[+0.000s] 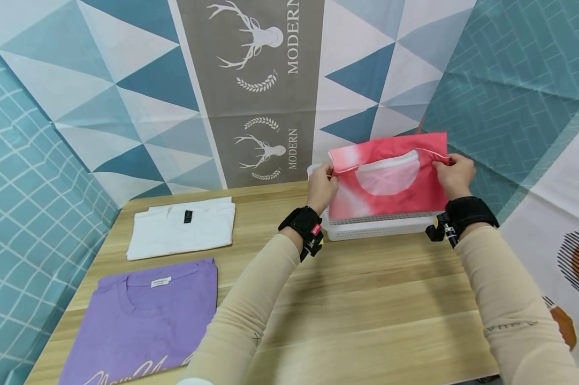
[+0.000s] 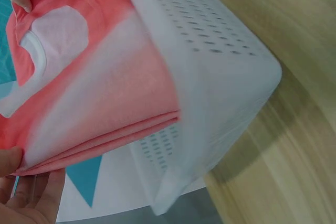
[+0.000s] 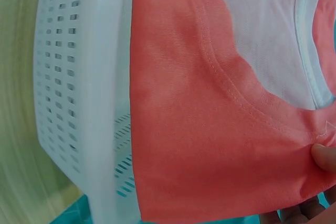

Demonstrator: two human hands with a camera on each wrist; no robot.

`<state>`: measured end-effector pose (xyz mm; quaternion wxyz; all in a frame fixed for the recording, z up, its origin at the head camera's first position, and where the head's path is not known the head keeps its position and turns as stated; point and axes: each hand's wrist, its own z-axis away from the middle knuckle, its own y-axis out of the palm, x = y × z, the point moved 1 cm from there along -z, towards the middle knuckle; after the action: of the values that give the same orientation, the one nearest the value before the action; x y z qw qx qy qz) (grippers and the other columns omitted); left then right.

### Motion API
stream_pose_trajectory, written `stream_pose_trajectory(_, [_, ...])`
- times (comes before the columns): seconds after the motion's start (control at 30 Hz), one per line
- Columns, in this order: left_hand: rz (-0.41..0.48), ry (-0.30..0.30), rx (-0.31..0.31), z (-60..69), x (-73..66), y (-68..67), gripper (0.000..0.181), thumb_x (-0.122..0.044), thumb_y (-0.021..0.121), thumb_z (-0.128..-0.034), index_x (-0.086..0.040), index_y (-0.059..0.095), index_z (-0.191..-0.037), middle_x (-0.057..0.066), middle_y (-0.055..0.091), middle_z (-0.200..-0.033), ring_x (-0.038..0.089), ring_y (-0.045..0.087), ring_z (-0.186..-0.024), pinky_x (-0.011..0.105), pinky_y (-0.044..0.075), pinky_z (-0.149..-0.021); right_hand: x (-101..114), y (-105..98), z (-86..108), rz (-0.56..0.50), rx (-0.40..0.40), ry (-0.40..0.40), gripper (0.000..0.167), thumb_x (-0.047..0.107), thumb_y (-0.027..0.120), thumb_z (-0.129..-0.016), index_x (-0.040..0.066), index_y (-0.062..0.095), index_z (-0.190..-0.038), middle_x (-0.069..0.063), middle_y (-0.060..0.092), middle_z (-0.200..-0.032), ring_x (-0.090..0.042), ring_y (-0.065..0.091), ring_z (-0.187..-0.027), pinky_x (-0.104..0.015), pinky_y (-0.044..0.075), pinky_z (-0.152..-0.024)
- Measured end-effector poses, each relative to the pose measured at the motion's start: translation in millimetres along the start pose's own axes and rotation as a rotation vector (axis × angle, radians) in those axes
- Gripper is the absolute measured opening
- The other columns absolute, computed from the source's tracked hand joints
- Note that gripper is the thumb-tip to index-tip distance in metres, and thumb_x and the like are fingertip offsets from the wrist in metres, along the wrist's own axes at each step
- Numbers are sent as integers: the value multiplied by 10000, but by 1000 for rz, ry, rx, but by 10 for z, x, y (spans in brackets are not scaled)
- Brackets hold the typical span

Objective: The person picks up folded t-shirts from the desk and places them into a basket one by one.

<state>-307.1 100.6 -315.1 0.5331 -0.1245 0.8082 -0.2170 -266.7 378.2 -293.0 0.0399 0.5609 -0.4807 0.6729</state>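
Nearest me the purple shirt [image 1: 150,315] lies flat on the table [image 1: 376,315]. Farther, my left hand [image 1: 322,187] and right hand [image 1: 455,174] each pinch one side of the folded red shirt [image 1: 390,182] — it is over the white basket [image 1: 376,231]. The step, I judge, is placing it inside; next calls for lowering evenly, folds together — then releasing

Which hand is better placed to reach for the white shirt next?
Probably the left hand: the white shirt lies on its side of the table, while the right hand is farther across. Both hands hold the red shirt at the basket, so the left would need to let go first.
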Motion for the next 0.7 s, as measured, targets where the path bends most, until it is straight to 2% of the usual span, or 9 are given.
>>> stream_pose_trajectory(0.2, [17,-29,0,50,99,81,163,21,521,-922,-3,631,-1040,146,712,-1049,246,681,-968,237,533,-760,-115,92,-7,8,4,14,429,272,541,-965,59,564,-1336,-160,567,-1223,-213,474,-1088,-174,381,-695])
stream_pose_trajectory(0.27, [21,-33,6,72,136,100,164,25,516,-921,3,628,-1039,150,710,-1051,250,678,-969,236,530,-762,-154,125,-9,7,15,24,436,273,538,-967,60,552,-1347,-174,559,-1262,-231,486,-1099,-215,451,-766])
stream_pose_trajectory(0.33, [26,-38,13,89,168,114,162,27,511,-924,7,625,-1037,158,707,-1050,256,675,-967,234,526,-758,-195,157,-11,6,38,30,449,274,519,-976,56,526,-1369,-197,532,-1326,-269,476,-1170,-302,499,-897])
stream_pose_trajectory(0.43, [23,-44,16,114,209,135,145,26,516,-923,16,621,-1021,168,707,-1042,265,677,-959,239,527,-752,-260,207,-19,-3,83,32,467,259,487,-989,40,477,-1402,-229,479,-1408,-330,417,-1289,-424,447,-1068])
stream_pose_trajectory(0.7, [-39,-23,19,178,298,239,113,19,545,-907,14,639,-970,157,728,-1011,254,702,-952,254,553,-769,-427,283,-8,-15,119,50,457,202,473,-996,26,445,-1416,-253,467,-1430,-351,442,-1276,-461,420,-1100])
